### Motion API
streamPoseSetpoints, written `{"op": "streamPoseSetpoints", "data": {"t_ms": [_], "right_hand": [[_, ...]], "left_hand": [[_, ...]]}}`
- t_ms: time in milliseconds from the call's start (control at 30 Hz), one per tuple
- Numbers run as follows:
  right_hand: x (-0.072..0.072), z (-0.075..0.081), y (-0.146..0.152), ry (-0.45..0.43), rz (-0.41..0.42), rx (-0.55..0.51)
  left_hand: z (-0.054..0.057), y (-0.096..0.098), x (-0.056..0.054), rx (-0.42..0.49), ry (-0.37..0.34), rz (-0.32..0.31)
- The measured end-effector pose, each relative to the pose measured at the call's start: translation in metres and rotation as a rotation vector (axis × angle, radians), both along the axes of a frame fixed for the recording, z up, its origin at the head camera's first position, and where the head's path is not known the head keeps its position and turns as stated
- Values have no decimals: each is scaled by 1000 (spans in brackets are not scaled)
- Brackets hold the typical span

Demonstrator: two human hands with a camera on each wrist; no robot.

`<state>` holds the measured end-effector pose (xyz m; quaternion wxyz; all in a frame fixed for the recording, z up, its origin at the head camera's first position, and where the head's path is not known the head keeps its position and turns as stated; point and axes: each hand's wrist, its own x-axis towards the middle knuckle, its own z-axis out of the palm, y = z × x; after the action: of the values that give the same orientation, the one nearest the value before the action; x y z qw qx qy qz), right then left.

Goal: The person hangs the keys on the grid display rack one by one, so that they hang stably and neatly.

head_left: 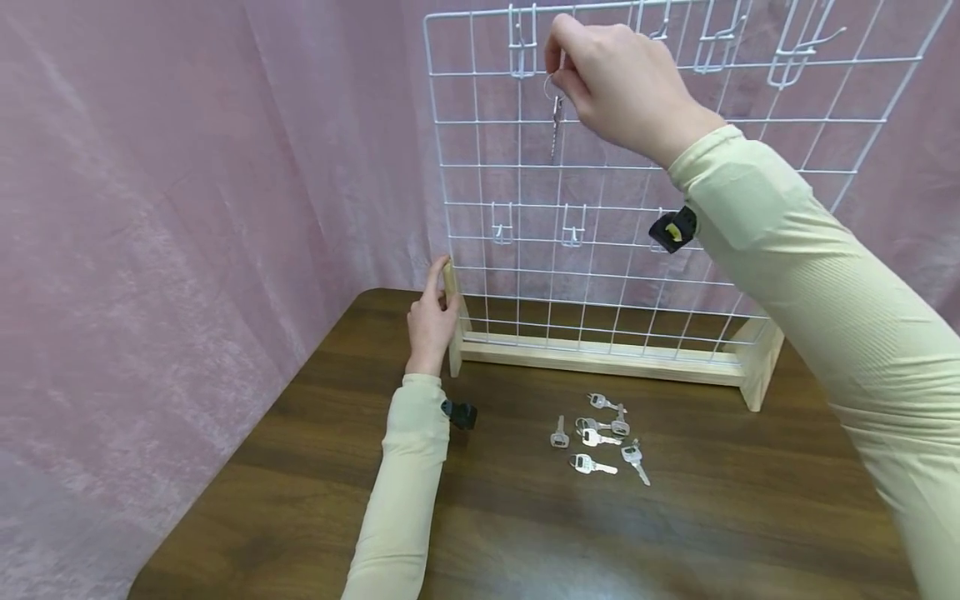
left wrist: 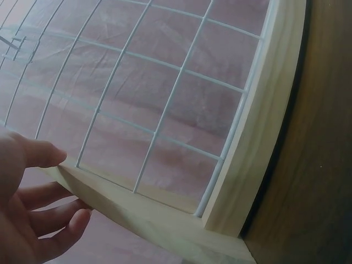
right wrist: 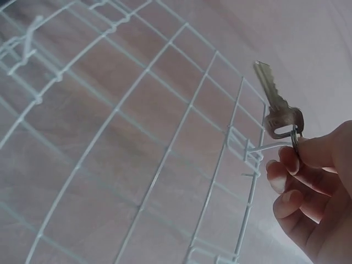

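High at the upper left of a white wire grid (head_left: 495, 170), my right hand (head_left: 622, 87) pinches a small split ring with a key (right wrist: 281, 118) hanging from it. In the right wrist view the ring is at the tip of a white wire hook (right wrist: 269, 147); whether the hook passes through it, I cannot tell. My left hand (head_left: 431, 325) grips the wooden side support (left wrist: 121, 212) of the grid's stand, thumb on one face and fingers on the other. Several silver keys (head_left: 600, 437) lie on the table before the stand, some with rings.
More white hooks hang along the grid's top, including a long one (head_left: 813, 42) at the right. Lower hooks (head_left: 573, 233) sit mid-grid. The stand's wooden base (head_left: 600, 358) crosses the brown table (head_left: 337, 467). A pink curtain (head_left: 187, 208) hangs behind.
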<state>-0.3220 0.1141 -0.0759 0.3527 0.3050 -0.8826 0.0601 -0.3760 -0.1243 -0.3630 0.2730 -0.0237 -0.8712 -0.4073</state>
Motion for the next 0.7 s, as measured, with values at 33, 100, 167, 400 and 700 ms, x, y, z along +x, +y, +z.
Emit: {"op": "streamPoseSetpoints", "data": {"t_ms": [33,100,167,400,700], "right_hand": [[-1,2,-2,4,-2,-2],[-4,7,-7,6,-5,-16],[-6,12,-12,12,-12,-27],[-15,26,-25,56,-24,-85],[-31,35,-29,23,-88,-203]], "left_hand": [[0,0,0,1,-4,0],[0,1,0,9,-8,-2],[1,1,1,16,-11,-3],[2,1,0,22,-13,-21],[2,7,1,68,5,-41]]}}
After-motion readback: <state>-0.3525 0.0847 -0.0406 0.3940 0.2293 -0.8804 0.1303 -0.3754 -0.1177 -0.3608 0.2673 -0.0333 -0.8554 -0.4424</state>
